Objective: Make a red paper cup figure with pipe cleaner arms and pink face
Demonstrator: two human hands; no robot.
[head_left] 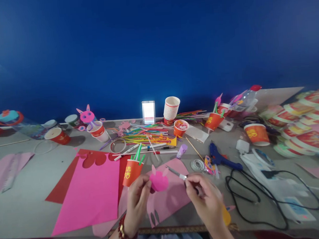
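Note:
Pinched in my left hand (139, 193) is a bright pink paper cutout (159, 181), a rounded head with two paler pink ears. My right hand (202, 191) is closed around a pair of scissors (181, 175), with the blades pointing left toward the cutout's ear; whether they touch it I cannot tell. Beneath both hands lies a light pink sheet (176, 203) with small oval holes near its lower left corner. A red paper cup (132, 172) with green straws stands just behind my left hand.
Bright pink paper (96, 196) lies over red paper at left. Colourful straws (146, 132) spread across the back. On the right are a blue glue gun (221, 157), a looping black cable (255, 200), a power strip (295, 207) and stacked patterned cups (304, 122). A blue wall (156, 56) rises behind.

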